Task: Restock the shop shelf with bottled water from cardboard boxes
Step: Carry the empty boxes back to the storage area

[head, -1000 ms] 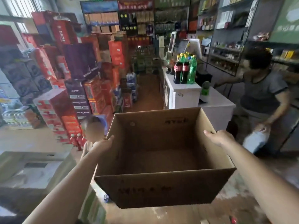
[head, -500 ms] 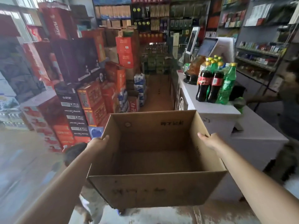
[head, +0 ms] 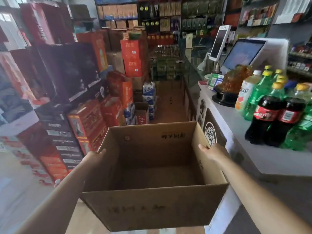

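Cardboard box (head: pixel 152 205) sits between both hands: left hand (head: pixel 94 157) and right hand (head: pixel 214 153) seemingly clamp its side walls.

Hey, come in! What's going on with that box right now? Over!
Both hands gripping: left hand and right hand on opposite walls of the cardboard box. Box open-topped, empty, carried. Counter close on the right; aisle ahead open.

I see daylight coming from the window (head: pixel 6 29) at upper left, while the far shelves (head: pixel 168 19) are dim. The left edge is smeared by blur, the box (head: pixel 152 205) inside lies in shadow, and the wide lens bends the edges.
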The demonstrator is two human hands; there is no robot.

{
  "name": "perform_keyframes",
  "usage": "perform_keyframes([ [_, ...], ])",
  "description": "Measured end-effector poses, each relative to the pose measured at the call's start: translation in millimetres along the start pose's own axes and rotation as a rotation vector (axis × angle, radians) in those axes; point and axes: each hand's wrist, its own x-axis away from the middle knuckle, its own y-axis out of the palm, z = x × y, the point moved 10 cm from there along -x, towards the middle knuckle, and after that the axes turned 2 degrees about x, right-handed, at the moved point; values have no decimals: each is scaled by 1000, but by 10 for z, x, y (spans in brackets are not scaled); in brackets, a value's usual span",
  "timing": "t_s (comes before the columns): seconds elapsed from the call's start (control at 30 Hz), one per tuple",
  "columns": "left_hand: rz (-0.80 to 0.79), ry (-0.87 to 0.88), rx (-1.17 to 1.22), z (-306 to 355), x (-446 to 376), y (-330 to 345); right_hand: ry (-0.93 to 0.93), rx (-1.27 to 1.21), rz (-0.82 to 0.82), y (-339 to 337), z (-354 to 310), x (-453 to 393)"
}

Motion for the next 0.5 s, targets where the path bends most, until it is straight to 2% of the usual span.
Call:
perform_keyframes([
  [0.23,-56,46,-10,838,-1419,334,7,-70,16,40,-708,-1469],
  [0.5,-86,70,-14,2108,-3343,1017,39,-79,31,35,-1510,-3658],
])
